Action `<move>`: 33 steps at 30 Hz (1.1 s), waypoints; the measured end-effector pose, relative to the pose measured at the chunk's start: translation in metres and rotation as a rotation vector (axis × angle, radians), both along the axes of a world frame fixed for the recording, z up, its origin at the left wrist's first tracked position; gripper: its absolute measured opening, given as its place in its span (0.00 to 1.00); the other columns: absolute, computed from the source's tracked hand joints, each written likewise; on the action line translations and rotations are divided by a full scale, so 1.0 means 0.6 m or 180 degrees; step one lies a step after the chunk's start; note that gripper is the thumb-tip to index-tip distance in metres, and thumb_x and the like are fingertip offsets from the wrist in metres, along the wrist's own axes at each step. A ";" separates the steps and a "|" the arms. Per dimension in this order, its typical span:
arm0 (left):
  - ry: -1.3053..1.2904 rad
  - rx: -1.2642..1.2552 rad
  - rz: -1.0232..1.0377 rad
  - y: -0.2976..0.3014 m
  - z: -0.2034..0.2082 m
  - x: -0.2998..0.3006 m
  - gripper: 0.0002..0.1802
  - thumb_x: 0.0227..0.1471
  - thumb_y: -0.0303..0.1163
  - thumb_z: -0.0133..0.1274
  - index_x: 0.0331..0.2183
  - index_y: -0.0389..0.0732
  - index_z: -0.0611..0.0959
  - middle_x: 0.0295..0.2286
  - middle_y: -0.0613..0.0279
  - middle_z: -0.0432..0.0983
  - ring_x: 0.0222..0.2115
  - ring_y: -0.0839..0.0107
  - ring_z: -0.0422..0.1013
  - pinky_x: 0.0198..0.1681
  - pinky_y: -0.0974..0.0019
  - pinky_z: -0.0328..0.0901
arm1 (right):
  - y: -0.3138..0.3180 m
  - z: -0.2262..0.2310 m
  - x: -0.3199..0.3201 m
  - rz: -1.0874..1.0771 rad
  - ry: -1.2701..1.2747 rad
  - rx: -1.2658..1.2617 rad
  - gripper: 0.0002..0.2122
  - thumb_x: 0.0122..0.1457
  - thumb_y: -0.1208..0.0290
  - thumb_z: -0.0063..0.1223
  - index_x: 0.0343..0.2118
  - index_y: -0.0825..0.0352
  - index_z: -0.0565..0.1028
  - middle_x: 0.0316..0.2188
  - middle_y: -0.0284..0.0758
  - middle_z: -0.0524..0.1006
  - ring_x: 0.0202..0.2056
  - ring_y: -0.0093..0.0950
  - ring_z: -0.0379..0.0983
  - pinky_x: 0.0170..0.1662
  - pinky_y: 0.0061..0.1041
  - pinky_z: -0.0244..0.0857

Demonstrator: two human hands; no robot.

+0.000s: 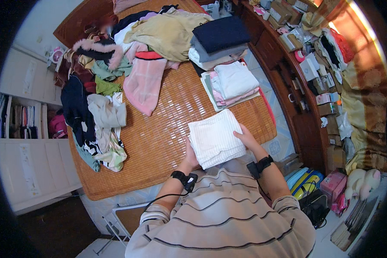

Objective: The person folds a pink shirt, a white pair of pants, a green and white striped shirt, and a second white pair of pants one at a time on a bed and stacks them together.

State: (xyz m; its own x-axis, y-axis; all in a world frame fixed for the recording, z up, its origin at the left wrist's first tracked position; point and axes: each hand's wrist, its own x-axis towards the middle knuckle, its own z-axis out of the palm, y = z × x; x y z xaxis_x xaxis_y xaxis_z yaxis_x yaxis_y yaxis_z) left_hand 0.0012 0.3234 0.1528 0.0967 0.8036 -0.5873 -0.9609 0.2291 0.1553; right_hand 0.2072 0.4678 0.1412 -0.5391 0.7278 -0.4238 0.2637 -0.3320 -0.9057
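Head view, single frame. White ribbed cloth (217,138), folded into a squarish block, sits just below and right of the frame's centre, between my two hands and in front of my striped shirt (228,210). My left hand (190,153) supports its left edge; most of those fingers are hidden by the cloth, so I cannot tell how far they spread. My right hand (246,136) grips the right edge, thumb laid along the top, remaining fingers partly out of sight.

Surroundings: a low stack topped by a white folded garment (235,80) stands right of centre, just beyond the cloth. Behind it, upper right of centre, is a taller stack topped by a dark navy piece (221,34). Loose clothing lies across the upper left of the woven mat (159,137), including a pink cloth (146,84) and a tan one (170,34).

Judgement: folding of this piece looks finished or nearly so; step in hand is squaring or carrying it. Next move probably calls for keeping both edges supported, lifting level over the nearer stack, lowering it flat, then freeing my fingers without dragging a layer. Risk: a loose lower edge could slip open if I tilt it.
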 end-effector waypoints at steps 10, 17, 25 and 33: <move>0.2072 -0.0075 -0.0265 0.294 -0.014 0.041 0.27 0.39 0.25 0.54 0.44 0.33 0.65 0.38 0.54 0.69 0.37 0.64 0.67 0.40 0.66 0.63 | 0.309 -0.032 0.034 -0.0155 0.0230 0.1456 0.23 0.49 0.73 0.51 0.48 0.72 0.60 0.43 0.40 0.66 0.46 0.29 0.60 0.48 0.25 0.54; 0.2962 0.0405 0.0636 0.479 -0.013 0.035 0.27 0.42 0.27 0.54 0.44 0.31 0.63 0.39 0.57 0.68 0.38 0.69 0.65 0.42 0.70 0.60 | 0.488 0.036 -0.015 0.0083 -0.0056 0.2318 0.22 0.49 0.73 0.50 0.49 0.65 0.63 0.45 0.43 0.62 0.47 0.35 0.59 0.49 0.27 0.53; 0.6685 -0.0177 -0.0989 0.507 -0.162 0.054 0.33 0.45 0.34 0.50 0.52 0.41 0.57 0.49 0.31 0.47 0.49 0.43 0.53 0.50 0.59 0.54 | 0.527 -0.133 0.006 0.1072 -0.1830 0.3164 0.14 0.51 0.70 0.46 0.43 0.57 0.71 0.52 0.37 0.58 0.42 0.39 0.61 0.47 0.32 0.57; 0.5673 0.0045 -0.1107 0.491 -0.189 0.045 0.35 0.47 0.37 0.49 0.54 0.47 0.53 0.51 0.38 0.47 0.54 0.54 0.46 0.53 0.62 0.48 | 0.502 -0.173 0.020 0.0781 -0.1573 0.3154 0.17 0.53 0.69 0.42 0.48 0.55 0.66 0.54 0.37 0.55 0.42 0.41 0.61 0.47 0.33 0.57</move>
State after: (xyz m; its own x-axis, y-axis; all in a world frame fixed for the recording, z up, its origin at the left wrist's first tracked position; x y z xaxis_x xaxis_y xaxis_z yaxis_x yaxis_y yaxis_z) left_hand 0.0284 0.6183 0.0394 -0.4246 0.8914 -0.1583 0.4253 0.3508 0.8343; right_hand 0.2193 0.7689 0.0376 -0.6469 0.7590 0.0743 0.6245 0.5831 -0.5195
